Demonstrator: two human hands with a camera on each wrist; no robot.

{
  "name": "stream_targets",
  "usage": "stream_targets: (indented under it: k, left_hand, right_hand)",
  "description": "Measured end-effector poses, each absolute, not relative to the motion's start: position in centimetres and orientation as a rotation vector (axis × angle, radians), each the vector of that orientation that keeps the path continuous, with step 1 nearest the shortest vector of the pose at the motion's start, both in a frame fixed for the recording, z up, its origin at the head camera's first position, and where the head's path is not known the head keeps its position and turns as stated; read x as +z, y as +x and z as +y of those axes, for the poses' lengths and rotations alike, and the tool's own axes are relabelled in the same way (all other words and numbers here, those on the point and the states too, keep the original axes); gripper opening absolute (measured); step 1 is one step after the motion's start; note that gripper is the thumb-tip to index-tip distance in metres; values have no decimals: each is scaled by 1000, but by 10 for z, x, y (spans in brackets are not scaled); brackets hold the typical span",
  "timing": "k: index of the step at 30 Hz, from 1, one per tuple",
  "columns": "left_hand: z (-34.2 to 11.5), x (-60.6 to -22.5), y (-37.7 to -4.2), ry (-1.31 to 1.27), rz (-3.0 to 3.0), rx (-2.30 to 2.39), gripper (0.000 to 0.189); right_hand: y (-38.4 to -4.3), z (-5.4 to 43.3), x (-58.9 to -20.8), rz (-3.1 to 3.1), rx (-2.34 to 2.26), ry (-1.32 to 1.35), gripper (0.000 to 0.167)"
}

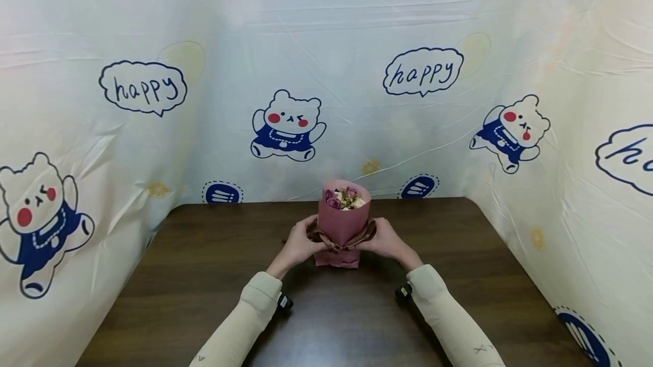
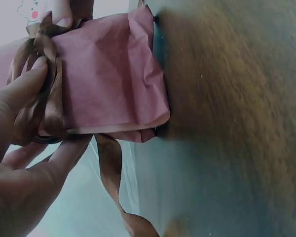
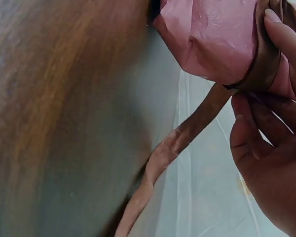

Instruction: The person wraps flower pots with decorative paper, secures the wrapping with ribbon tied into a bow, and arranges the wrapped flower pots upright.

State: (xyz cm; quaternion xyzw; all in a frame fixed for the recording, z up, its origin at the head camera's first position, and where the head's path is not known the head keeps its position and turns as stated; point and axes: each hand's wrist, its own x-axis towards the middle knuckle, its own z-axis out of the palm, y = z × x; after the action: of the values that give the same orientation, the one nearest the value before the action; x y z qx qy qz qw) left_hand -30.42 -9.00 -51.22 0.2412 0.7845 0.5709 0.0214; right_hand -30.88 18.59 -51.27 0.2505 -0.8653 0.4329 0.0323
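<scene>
A small flower bouquet [image 1: 343, 225] in pink wrapping paper stands upright at the far middle of the table, purple and white blooms showing at its top. Round its waist runs a brown ribbon [image 2: 52, 94] tied in a bow. My left hand [image 1: 301, 240] grips the bouquet from the left, thumb on the ribbon and fingers behind the paper. From the other side my right hand [image 1: 386, 239] holds it, its thumb pressing the ribbon band [image 3: 266, 54]. A loose ribbon tail [image 3: 163, 153] hangs down toward the table in the right wrist view.
The dark wooden table [image 1: 336, 316] spreads out under both forearms. Behind it and along both sides hangs a pale curtain [image 1: 347, 26] printed with bears and the word happy. Each wrist carries a small black camera [image 1: 403, 293].
</scene>
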Motion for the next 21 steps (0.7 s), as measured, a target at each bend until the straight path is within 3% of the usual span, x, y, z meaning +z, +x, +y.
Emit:
stream_targets:
  k: [10, 21]
  left_hand:
    - [-91, -510, -302, 877, 2546, 1566, 48]
    - [-85, -518, -302, 692, 2541, 1507, 49]
  right_hand:
    - [-306, 184, -511, -2703, 1132, 761, 40]
    - [-310, 185, -515, -2756, 1124, 784, 34]
